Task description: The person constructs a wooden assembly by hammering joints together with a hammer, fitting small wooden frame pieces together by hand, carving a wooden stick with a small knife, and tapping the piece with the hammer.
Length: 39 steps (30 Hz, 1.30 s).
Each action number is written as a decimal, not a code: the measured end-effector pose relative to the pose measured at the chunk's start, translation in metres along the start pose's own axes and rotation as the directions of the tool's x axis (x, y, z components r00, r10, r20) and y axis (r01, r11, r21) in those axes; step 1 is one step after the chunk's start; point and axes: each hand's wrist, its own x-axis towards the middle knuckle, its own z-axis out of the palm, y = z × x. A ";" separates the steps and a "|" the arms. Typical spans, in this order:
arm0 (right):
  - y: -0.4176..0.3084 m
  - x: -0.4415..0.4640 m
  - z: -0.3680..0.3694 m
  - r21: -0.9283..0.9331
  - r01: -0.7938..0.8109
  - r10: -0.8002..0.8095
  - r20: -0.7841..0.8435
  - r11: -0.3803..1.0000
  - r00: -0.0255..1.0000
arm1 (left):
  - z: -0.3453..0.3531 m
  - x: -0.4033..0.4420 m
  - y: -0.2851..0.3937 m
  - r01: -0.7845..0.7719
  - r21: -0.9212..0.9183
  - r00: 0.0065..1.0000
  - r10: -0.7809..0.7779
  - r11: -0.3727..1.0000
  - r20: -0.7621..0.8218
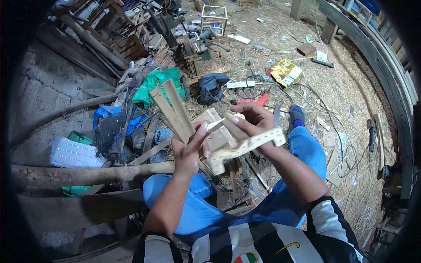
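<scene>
- Left of centre, the slats [181, 109] look like dry, bare wood: probably light and stiff, with rough edges, and liable to split at a thin end. The lower part seems the best place to take hold.
- At centre, the left hand [189, 151] is closed around the slats' lower end, thumb along the side.
- Just right of it, the strip [215, 126] is thin and dark. It may be stiff and sharp-edged, so a grip on its flat faces looks safer.
- Right of centre, the holed bar [247, 146] slants below the hands. It looks light and stiff but perhaps weaker along its holes; its thick ends should bear a grip best.
- The right hand [256, 120] is near the left, not touching it, thumb and fingers pinched on a pale end [239, 116].
- Hidden, from the left: the slats' foot is behind the left fingers; whether the strip is wood or metal is unclear.
- The block [212, 116] behind the hands is partly covered.
- Whether the bar is joined to the pale end cannot be told.
- The red tool [262, 100] is partly behind the right hand.
</scene>
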 end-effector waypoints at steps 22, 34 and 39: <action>0.003 -0.002 -0.001 -0.063 -0.103 0.112 0.158 0.993 0.981 | 0.006 -0.008 0.000 0.102 -0.143 0.994 -0.105 0.985 -0.014; -0.007 -0.004 0.005 -0.083 -0.034 0.046 0.142 0.996 0.989 | 0.004 -0.009 -0.004 0.087 -0.173 0.996 -0.083 0.981 0.031; -0.001 -0.004 0.001 -0.113 -0.072 0.087 0.131 0.991 0.988 | 0.004 -0.008 -0.005 0.105 -0.169 0.994 -0.104 0.980 0.018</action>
